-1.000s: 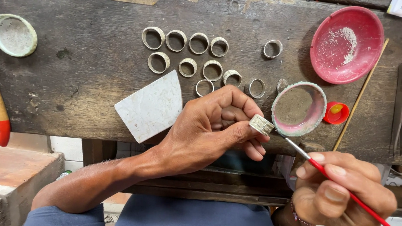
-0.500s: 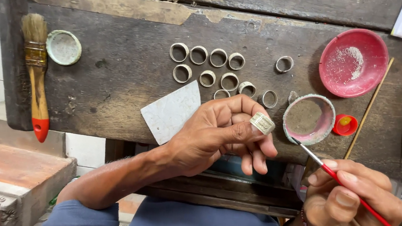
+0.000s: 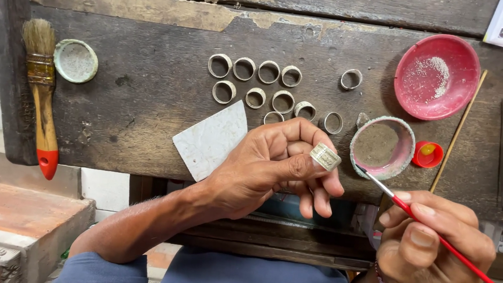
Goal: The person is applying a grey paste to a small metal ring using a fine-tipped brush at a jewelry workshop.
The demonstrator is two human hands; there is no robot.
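left hand pinches a ring near the bench edge; right hand grips a brush.

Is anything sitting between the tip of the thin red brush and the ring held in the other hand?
Nothing visible. The thin red brush in the right hand points across open air to the ring pinched by the left hand.

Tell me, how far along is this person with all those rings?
Hard to say what is finished: ten rings lie on the wooden bench, and none looks clearly different from the others. In hand now: the left hand holds one ring at its fingertips, while the right hand aims a fine red-handled brush toward it, beside a small dish. Any of the ten may be left.
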